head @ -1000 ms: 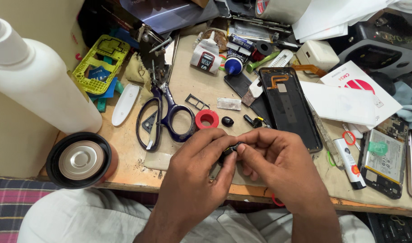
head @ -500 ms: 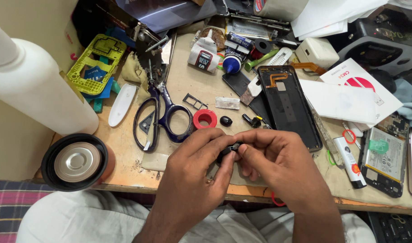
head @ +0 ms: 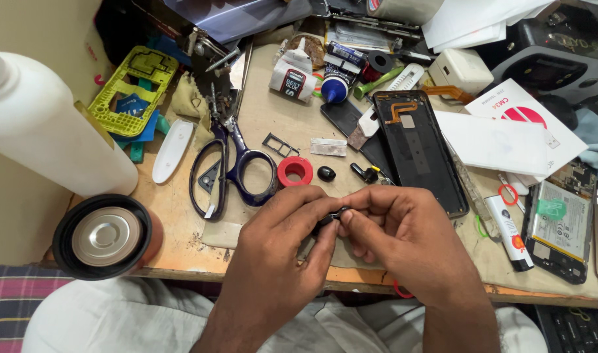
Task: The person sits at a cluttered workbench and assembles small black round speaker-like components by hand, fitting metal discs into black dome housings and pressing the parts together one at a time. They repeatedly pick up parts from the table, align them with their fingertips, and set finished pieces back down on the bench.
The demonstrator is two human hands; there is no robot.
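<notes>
A crowded tabletop [head: 181, 225] here, worn wood at the near edge, tools and phone parts spread to the far side. Both hands meet just over that near edge. The left hand [head: 273, 245] comes in from the near left, the right hand [head: 403, 238] from the near right, and their fingertips close together on a small black part [head: 330, 217], pinched from both sides. Each grip is nearly shut, thumb and forefinger pressed onto the part (most of it is hidden, so its shape is hard to tell). What shows lies roughly left to right, bridging the two grips, with neither hand clearly nearer; it sits dead centre between them, lifted just clear of the tabletop.

Just beyond the knuckles, a red ring [head: 295, 170] and a little black oval [head: 326, 173] lie side by side. Scissors [head: 230, 167] rest to the far left of the hands, blades pointing away. A black phone back [head: 420, 147] lies to the far right, long axis running near to far. A white bottle [head: 50, 131] stands at the left edge.
</notes>
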